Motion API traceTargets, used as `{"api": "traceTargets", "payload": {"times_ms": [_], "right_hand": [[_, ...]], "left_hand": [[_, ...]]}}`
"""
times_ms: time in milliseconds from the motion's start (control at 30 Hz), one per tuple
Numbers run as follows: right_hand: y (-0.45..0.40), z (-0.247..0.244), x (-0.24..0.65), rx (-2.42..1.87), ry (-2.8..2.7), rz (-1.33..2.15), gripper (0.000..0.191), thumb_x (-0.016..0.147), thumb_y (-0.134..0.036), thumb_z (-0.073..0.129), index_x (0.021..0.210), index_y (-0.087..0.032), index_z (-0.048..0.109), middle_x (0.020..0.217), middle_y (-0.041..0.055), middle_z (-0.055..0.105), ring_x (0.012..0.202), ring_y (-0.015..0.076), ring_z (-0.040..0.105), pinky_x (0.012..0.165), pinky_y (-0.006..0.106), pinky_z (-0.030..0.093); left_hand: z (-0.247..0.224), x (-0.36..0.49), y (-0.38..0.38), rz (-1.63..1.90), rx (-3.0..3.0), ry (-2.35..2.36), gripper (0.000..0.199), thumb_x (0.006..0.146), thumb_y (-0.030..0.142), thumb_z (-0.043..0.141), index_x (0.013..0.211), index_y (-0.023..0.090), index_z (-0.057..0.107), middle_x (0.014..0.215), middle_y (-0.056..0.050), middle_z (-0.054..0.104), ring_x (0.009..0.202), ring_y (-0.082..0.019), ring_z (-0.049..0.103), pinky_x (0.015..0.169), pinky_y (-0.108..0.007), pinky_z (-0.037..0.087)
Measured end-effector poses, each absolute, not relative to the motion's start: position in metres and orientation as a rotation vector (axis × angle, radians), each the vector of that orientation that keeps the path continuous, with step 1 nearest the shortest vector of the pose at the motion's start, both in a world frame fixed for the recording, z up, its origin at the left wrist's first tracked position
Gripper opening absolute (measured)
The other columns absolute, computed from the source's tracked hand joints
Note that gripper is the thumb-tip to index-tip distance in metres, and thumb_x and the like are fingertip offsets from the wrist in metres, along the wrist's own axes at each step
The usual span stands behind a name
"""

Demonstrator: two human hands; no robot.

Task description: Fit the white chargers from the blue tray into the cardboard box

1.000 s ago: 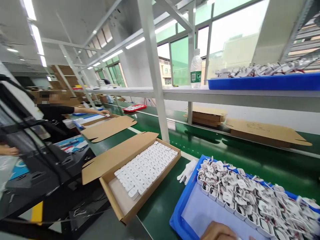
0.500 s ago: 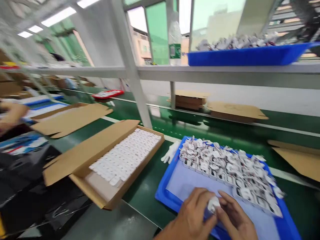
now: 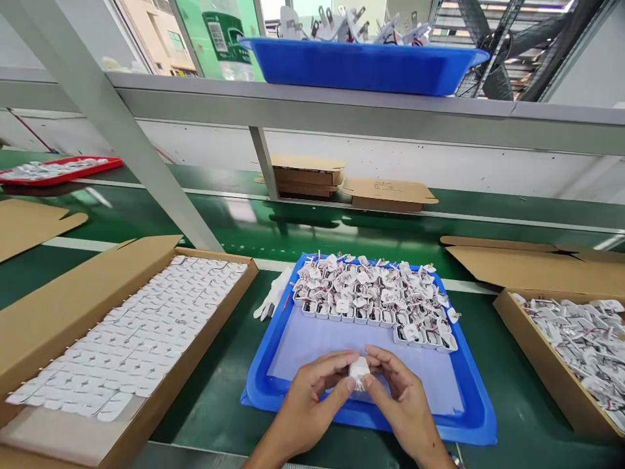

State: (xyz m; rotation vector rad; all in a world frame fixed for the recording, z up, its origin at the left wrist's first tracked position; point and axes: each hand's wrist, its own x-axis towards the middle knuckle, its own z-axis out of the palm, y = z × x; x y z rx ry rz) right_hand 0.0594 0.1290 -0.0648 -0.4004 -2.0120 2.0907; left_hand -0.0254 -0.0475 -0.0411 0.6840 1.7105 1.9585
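Between the fingertips of my left hand [image 3: 319,397] and my right hand [image 3: 398,397] is a small white plastic casing [image 3: 359,371], like a charger housing with a rounded cover. Both hands are closed on it, thumbs toward me. They hover over the near part of a blue tray [image 3: 471,397] lined with pale paper. Rows of small white open housings [image 3: 361,315] fill the far part of the tray, with red and dark wires and loose covers on top. My fingers hide part of the held casing.
To the left, an open cardboard box [image 3: 215,319] holds rows of flat white pieces [image 3: 141,332]. At the right, another carton [image 3: 532,352] holds a heap of white parts [image 3: 581,339]. A white glove [image 3: 273,293] lies beside the tray. Overhead, a shelf [image 3: 342,111] carries a blue tray [image 3: 361,65] and a bottle [image 3: 227,39].
My view has swung to the right, so the tray and hands sit nearer the middle and the right carton shows. The casing stays between both hands.
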Motion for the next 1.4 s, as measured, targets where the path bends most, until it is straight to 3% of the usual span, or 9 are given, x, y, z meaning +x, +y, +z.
{"api": "traceTargets", "payload": {"times_ms": [233,433,733,1033,1400], "right_hand": [[0.119,-0.074,0.059,-0.47,-1.94,2.078,0.06,0.082,-0.068,0.08,0.124,-0.026,0.079,0.114,0.0113,0.083,0.107,0.0287,0.076,0.1,0.039,0.061],[0.123,-0.069,0.057,-0.378,-1.962,2.171,0.061,0.082,-0.066,0.082,0.127,-0.024,0.078,0.115,0.0141,0.083,0.109,0.0317,0.078,0.104,0.044,0.061],[0.124,-0.051,0.065,-0.409,-2.127,2.136,0.046,0.094,-0.051,0.076,0.131,-0.024,0.074,0.129,0.0127,0.078,0.122,0.0296,0.072,0.111,0.045,0.056],[0.124,-0.049,0.066,-0.4,-2.152,2.18,0.053,0.097,-0.053,0.071,0.144,-0.03,0.066,0.134,0.0101,0.076,0.127,0.0286,0.07,0.112,0.046,0.054],[0.125,-0.044,0.065,-0.44,-2.119,2.139,0.045,0.093,-0.051,0.077,0.131,-0.026,0.076,0.125,0.0097,0.08,0.12,0.029,0.073,0.109,0.044,0.057]], "left_hand": [[-0.048,-0.028,-0.048,2.017,0.755,1.63,0.027,0.096,0.031,0.074,0.121,0.024,0.082,0.129,-0.016,0.076,0.109,-0.03,0.079,0.09,-0.037,0.067],[-0.069,-0.029,-0.046,2.21,0.828,1.631,0.025,0.094,0.028,0.076,0.118,0.027,0.083,0.119,-0.014,0.079,0.097,-0.024,0.081,0.077,-0.028,0.066],[-0.041,-0.025,-0.05,1.999,0.833,1.906,0.026,0.093,0.018,0.074,0.116,0.024,0.084,0.119,-0.013,0.081,0.106,-0.026,0.079,0.089,-0.033,0.066],[-0.041,-0.021,-0.049,2.014,0.827,1.934,0.032,0.091,0.008,0.071,0.113,0.027,0.083,0.117,-0.009,0.081,0.105,-0.023,0.08,0.088,-0.028,0.065],[-0.042,-0.018,-0.053,1.948,0.941,2.016,0.031,0.092,0.007,0.069,0.115,0.025,0.083,0.118,-0.011,0.08,0.102,-0.023,0.08,0.09,-0.032,0.066]]}}
